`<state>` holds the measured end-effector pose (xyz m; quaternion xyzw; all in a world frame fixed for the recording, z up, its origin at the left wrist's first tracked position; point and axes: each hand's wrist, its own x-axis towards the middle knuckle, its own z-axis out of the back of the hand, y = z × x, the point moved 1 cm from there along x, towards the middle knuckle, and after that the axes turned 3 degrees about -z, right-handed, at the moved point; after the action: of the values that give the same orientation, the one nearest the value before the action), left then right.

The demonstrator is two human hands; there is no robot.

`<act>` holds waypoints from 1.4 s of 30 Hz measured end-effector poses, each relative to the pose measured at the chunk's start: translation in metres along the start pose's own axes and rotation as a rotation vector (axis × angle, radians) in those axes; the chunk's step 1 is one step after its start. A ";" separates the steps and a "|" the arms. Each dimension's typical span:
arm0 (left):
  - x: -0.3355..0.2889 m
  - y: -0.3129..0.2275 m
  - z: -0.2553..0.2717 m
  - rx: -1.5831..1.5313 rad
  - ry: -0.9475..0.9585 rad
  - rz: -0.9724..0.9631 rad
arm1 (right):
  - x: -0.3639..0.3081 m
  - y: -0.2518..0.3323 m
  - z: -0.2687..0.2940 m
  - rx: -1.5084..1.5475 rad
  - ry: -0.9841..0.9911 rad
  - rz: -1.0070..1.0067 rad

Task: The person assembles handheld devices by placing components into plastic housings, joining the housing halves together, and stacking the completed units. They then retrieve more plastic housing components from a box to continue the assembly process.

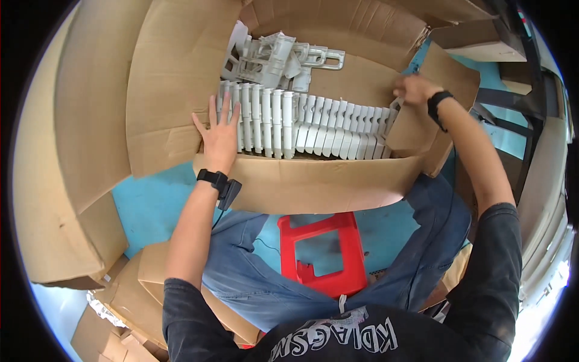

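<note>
An open cardboard box [313,184] in front of me holds a tight row of white plastic parts [344,117] standing on edge. My left hand [221,136] lies with fingers spread over the left end of that row and holds nothing. At the box's right end, my right hand [415,90] is above an inner cardboard flap [416,127], its fingers curled inward. What those fingers hold, if anything, is hidden. Behind the row, a loose heap of white plastic frames and pieces [274,60] sits toward the back left of the box.
Tall cardboard flaps [172,84] rise on the left. Between my knees is a red plastic stool [353,253] on the blue floor [151,196]. More cardboard boxes [151,277] lie at lower left. Dark metal framing [534,114] stands at the right.
</note>
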<state>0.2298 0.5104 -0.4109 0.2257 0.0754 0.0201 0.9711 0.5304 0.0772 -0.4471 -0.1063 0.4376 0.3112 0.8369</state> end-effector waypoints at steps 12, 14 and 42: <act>-0.011 -0.106 0.120 -1.277 0.293 -0.225 | -0.049 0.026 0.052 -0.044 0.156 -0.032; -0.026 -0.107 0.145 -1.156 0.365 -0.408 | -0.046 0.026 0.062 0.047 0.220 -0.277; -0.041 -0.196 0.148 -0.973 0.357 -0.473 | 0.207 0.048 -0.103 0.184 -0.088 -0.329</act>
<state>0.2133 0.2669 -0.3606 -0.2774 0.2691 -0.1274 0.9135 0.5201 0.1577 -0.6693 -0.0858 0.4039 0.1332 0.9010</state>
